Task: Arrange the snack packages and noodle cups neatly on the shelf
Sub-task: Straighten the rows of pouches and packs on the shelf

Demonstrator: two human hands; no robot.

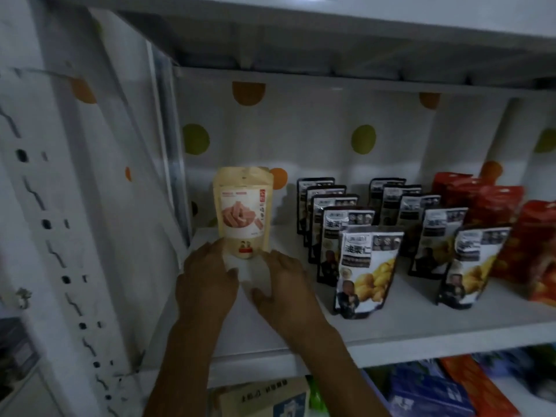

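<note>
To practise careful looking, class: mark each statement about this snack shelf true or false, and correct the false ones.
1. The beige pouch stands upright at the left end of the shelf. True.
2. The black pouches lie flat in one pile. False: they stand upright in two rows.
3. The left hand and right hand are at the beige pouch's base. True.
4. The red pouches stand left of the beige pouch. False: they are at the right, beyond the black pouches.

Red packets (538,254) cut by right edge; lower-shelf goods (436,386) blurred.
</note>
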